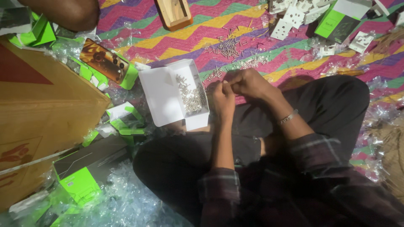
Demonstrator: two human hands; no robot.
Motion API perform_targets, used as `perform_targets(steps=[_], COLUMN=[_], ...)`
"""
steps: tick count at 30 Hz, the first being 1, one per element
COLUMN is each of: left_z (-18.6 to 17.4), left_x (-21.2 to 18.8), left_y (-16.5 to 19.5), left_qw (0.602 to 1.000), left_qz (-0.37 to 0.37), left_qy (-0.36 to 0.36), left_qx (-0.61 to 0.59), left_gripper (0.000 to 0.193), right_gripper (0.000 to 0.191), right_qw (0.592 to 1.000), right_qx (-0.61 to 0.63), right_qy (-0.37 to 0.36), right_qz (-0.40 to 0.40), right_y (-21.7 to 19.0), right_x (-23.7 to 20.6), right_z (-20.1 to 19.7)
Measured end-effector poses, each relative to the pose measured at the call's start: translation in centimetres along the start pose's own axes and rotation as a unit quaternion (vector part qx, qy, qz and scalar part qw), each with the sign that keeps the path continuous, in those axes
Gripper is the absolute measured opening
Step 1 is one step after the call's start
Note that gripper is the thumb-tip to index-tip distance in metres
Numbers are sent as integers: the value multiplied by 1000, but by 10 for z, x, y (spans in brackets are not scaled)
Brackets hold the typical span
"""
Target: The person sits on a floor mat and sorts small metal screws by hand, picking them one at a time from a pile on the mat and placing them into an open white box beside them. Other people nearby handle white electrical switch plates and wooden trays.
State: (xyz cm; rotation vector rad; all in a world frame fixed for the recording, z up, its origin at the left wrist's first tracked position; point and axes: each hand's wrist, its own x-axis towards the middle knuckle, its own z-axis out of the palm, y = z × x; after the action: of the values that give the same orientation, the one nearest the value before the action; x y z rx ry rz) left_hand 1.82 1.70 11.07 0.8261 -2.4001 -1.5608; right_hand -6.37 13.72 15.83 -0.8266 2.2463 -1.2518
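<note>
— Where are the hands?

— Both meet just above the lap, over the zigzag mat [202, 38]. The left hand [223, 98] and the right hand [250, 83] touch at the fingertips, fingers pinched together on something too small to make out. Whether it is one of the screws, I cannot tell.

— And the screws?

— A small heap of silver screws [192, 96] lies in the right half of an open white box [168, 94], just beside the left hand. More loose screws [235, 50] are scattered on the mat beyond the hands.

— What packages lie around?

— At the left edge, a big brown cardboard carton [42, 113] with a red triangular patch. Near the lower left, a flat green and dark grey box [82, 174] rests on crumpled clear plastic wrapping [126, 201]. Another green and grey box [341, 21] stands at the upper right, next to white plastic switch plates [294, 17]. Between carton and white box lies a brown printed card in a green-edged pack [107, 61], with small green and white cartons [126, 120] below it.

— Anything else?

— A wooden block [174, 12] at the top, and a silver bracelet [288, 117] on the right wrist.
</note>
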Motion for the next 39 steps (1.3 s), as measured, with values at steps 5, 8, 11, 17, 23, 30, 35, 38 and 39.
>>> perform_targets(steps=[5, 8, 11, 17, 23, 30, 35, 38, 39], left_z=[-1, -8, -13, -5, 3, 13, 13, 13, 13], left_x=[-2, -7, -9, -2, -3, 0, -1, 0, 0], left_y=[2, 6, 5, -7, -13, -25, -28, -27, -27], left_qw=[990, 977, 966, 967, 982, 983, 986, 984, 985], left_qz=[74, 111, 126, 84, 79, 140, 137, 148, 146], left_qy=[72, 105, 90, 72, 80, 105, 78, 89, 90], left_qx=[91, 151, 206, 229, 154, 60, 56, 35, 33], left_gripper=[28, 24, 24, 23, 13, 9, 14, 10, 11], right_gripper=[20, 36, 38, 36, 35, 30, 25, 27, 27], right_qw=[992, 980, 977, 978, 994, 996, 995, 994, 990], right_qx=[-67, -93, -76, -48, -39, -51, -50, -1, 29], right_qy=[42, 162, 154, 58, 55, 25, 47, 28, 30], right_qz=[97, 70, 125, 195, 82, 68, 67, 109, 138], right_y=[1, 0, -6, -24, -21, 4, 7, 3, 2], right_x=[1, 7, 11, 7, 6, 6, 7, 7, 6], right_z=[2, 1, -1, -2, 1, 12, 13, 11, 11])
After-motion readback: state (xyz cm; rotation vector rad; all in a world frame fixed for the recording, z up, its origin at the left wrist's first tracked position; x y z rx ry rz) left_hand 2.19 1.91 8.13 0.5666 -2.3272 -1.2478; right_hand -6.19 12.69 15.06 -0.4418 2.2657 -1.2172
